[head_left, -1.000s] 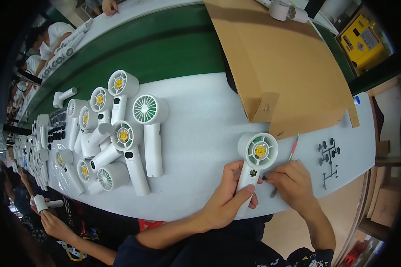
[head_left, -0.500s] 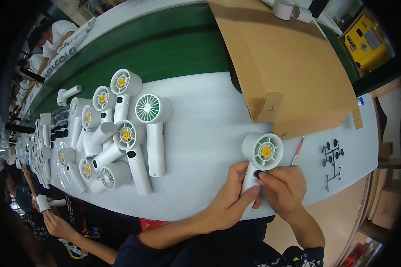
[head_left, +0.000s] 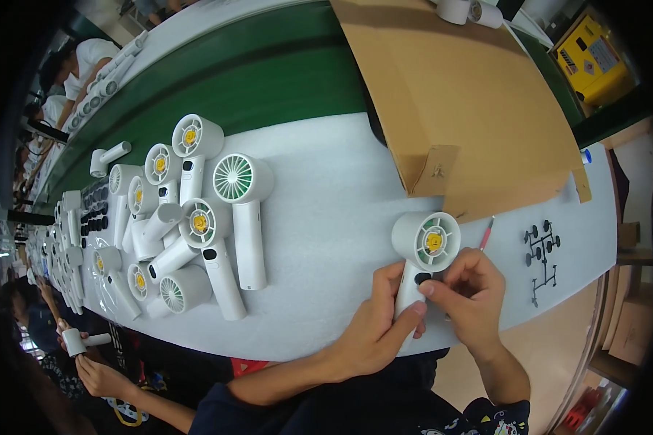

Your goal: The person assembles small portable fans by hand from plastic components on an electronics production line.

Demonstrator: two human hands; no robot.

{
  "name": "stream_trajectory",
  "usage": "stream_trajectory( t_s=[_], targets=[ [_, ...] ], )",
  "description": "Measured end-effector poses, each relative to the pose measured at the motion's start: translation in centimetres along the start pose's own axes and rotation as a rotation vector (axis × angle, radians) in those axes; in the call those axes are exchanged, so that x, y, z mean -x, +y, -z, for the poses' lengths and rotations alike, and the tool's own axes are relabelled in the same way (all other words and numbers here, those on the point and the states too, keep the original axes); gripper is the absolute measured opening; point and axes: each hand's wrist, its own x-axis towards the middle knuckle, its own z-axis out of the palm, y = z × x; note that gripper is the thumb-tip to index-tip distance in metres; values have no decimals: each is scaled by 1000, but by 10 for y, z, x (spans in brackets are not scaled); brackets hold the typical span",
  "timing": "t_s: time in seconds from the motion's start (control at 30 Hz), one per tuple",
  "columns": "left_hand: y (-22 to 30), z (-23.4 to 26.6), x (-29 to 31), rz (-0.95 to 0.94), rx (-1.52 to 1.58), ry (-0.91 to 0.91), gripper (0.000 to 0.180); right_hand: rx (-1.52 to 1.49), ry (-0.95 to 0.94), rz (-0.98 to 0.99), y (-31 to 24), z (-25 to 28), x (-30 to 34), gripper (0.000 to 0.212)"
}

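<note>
A white handheld fan stands upright near the table's front edge, its yellow hub and open spokes turned toward me. My left hand is closed around its handle. On the front of that handle, below the fan head, sits a small black oval piece. My right hand has its fingers curled, with the thumb tip pressed at the piece's edge. Past the right hand lies a red and white pen. Further right is a black plastic sprue with small oval parts on its branches.
Several white fans lie clustered on the left of the white table covering. A large cardboard box stands behind my hands, in front of a green belt. At left, a co-worker's hand holds another white fan.
The right index finger has lifted and curled back, while the thumb stays by the black piece, which now lies flatter on the handle. The view has shifted slightly.
</note>
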Motion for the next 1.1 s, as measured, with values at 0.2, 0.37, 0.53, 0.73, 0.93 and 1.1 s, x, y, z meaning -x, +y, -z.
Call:
stream_trajectory(
  t_s=[0.2, 0.37, 0.53, 0.73, 0.93, 1.1],
  targets=[
    [1, 8, 2, 11, 52, -75, 44, -130, 10, 4, -8, 7, 7, 26],
    [6, 8, 1, 97, 193, -63, 45, 743, 62, 9, -15, 39, 8, 26],
    [9, 8, 2, 95, 273, -78, 44, 693, 18, -340, -23, 46, -3, 25],
    [1, 11, 3, 85, 221, -94, 45, 202, 9, -436, -21, 65, 12, 15],
    [6, 11, 1, 122, 157, -120, 44, 43, 79, 189, -24, 26, 40, 16],
    [6, 10, 2, 100, 162, -98, 42, 211, -14, 464, -16, 4, 33, 17]
  ],
)
